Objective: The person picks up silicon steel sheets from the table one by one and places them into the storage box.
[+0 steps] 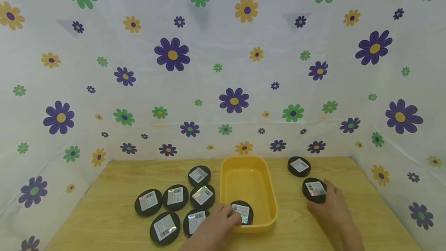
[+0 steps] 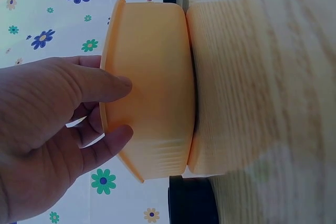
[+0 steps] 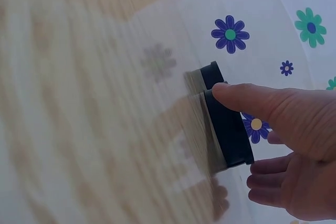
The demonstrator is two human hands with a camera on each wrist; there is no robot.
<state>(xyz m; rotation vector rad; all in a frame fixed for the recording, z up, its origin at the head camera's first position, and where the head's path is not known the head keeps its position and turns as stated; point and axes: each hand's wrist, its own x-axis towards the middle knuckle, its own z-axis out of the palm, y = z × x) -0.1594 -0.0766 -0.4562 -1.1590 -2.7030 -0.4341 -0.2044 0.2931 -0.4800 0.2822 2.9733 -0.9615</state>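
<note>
A yellow plastic tray (image 1: 273,189) stands at the middle of the table. At its near left corner my left hand (image 1: 219,222) grips the rim, with the thumb (image 2: 118,87) against the outer wall and other fingers reaching inside. One black disc with a white barcode label (image 1: 242,209) lies in the tray, right by those fingers. My right hand (image 1: 332,206) holds another labelled black disc (image 1: 313,189) by its edge, thumb on one side and fingers on the other. That disc is at the table surface, and a further black disc (image 1: 299,166) lies just behind it.
Left of the tray lie several more black discs, among them one close to its wall (image 1: 203,196) and one nearer the front (image 1: 165,228). The wooden table (image 1: 111,189) ends at a white cloth (image 1: 209,80) printed with flowers, which hangs behind and at both sides.
</note>
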